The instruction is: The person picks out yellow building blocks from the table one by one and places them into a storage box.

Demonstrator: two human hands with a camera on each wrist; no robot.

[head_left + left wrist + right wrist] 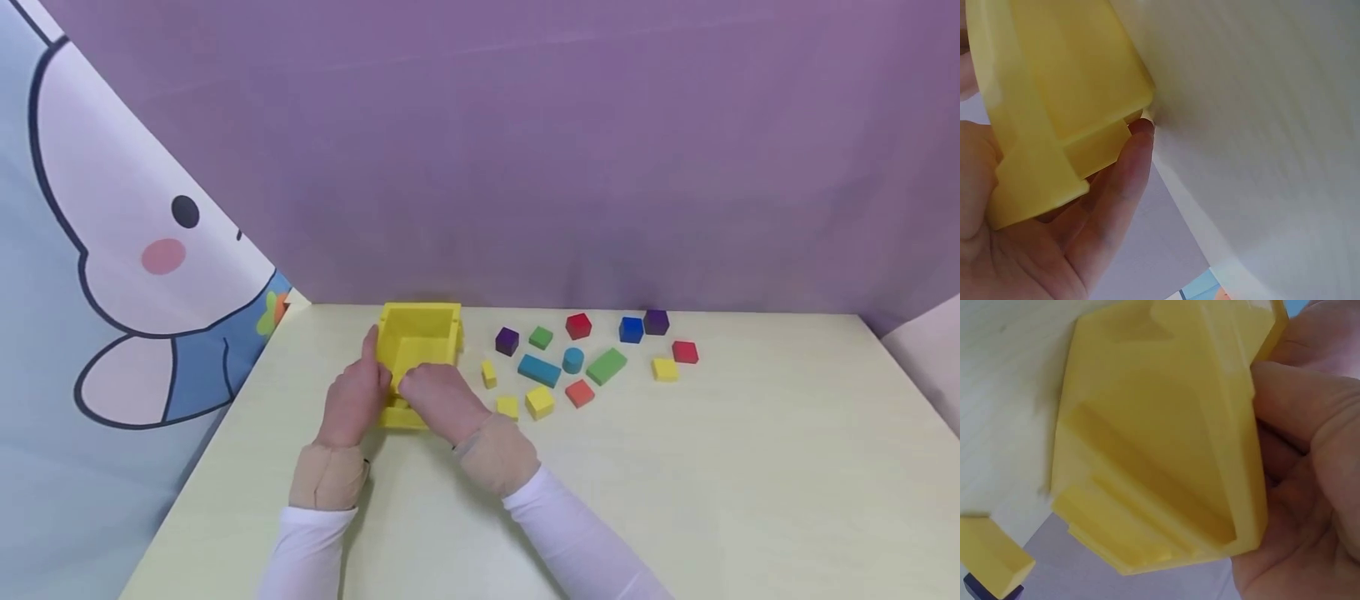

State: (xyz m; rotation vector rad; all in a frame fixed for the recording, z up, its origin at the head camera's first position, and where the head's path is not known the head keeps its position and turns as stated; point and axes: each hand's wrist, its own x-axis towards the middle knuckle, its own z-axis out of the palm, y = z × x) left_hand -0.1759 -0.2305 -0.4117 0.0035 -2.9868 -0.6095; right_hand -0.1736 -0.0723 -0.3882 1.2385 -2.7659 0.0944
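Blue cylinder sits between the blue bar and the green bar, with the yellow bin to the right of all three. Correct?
Wrong side: the yellow bin is to the left of all three, as the head view shows. The blue cylinder does sit between the blue bar and the green bar.

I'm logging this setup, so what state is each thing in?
Yellow bin: open-topped, gripped
Left hand: gripping the yellow bin's left side
Right hand: gripping the yellow bin
Long blue block: lying flat
Long green block: lying flat
Other blocks: scattered on the table
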